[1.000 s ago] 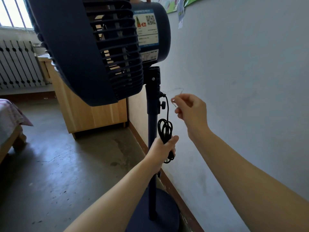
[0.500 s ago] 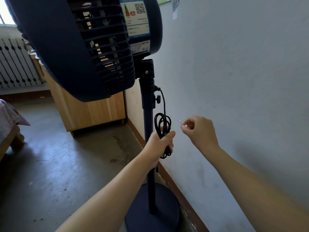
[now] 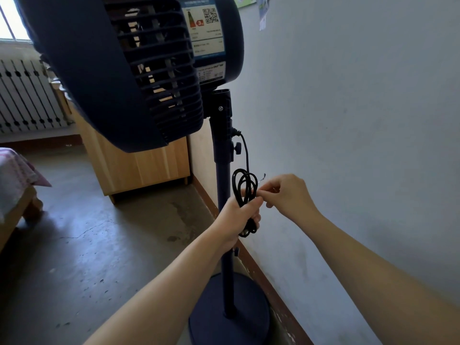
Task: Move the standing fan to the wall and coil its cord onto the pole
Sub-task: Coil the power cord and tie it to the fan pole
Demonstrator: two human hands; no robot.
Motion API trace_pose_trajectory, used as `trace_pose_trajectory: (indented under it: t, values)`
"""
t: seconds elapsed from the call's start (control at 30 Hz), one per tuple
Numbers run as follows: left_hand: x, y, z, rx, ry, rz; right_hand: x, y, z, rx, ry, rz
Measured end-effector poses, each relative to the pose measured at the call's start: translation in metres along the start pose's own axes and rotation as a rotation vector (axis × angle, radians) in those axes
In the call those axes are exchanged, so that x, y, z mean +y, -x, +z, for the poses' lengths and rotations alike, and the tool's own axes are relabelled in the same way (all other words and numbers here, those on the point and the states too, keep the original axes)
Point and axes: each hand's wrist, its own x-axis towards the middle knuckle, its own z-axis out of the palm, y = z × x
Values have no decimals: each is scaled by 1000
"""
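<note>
Where half a second ago the right hand (image 3: 286,192) hung apart from the bundle, and a second ago was higher by the pole's collar, it is now against the cord (image 3: 245,183). Its fingers (image 3: 263,192) touch the loops just above the left thumb. They pinch a thin silvery wire tie (image 3: 263,176), and one end pokes up.

The left hand (image 3: 239,215) has not moved. Its fingers are curled round the gathered cord and press it to the pole (image 3: 222,175), at mid height.

The cord is black, smooth and round, folded into long narrow loops. The loops stick out above and below the fist. One strand runs up to a socket on the collar, beside a small black knob (image 3: 237,147).

The standing fan (image 3: 112,70) is dark navy matte plastic. It has a slatted rear grille, a motor housing with a white-and-blue label (image 3: 206,28) bearing a QR code, and a slim round pole on a flat disc base (image 3: 229,319).

The fan stands right at the wall (image 3: 361,120), and the base is close to the brown skirting (image 3: 261,270). The wall is pale grey paint, scuffed low down.

The floor (image 3: 87,245) is bare concrete, cracked and stained. A light wood cabinet (image 3: 142,168) is behind the fan. A ribbed radiator (image 3: 22,95) is far left and a bed (image 3: 15,175) corner is at the left edge.
</note>
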Motion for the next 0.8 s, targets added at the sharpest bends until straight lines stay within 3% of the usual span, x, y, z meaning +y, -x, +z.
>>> trace_pose_trajectory:
  t: [0.23, 0.5, 0.7, 0.8]
  values:
    - [0, 0, 1, -25, 35, 21, 1, -4, -7, -172, -118, 226]
    - [0, 1, 1, -14, 129, 2, 9, 4, -6, -251, -224, 270]
    - [-3, 0, 3, 10, 161, 21, 14, 5, -4, -98, -218, 249]
    - [-4, -1, -2, 25, 126, 31, 21, 7, -5, 81, 7, 163]
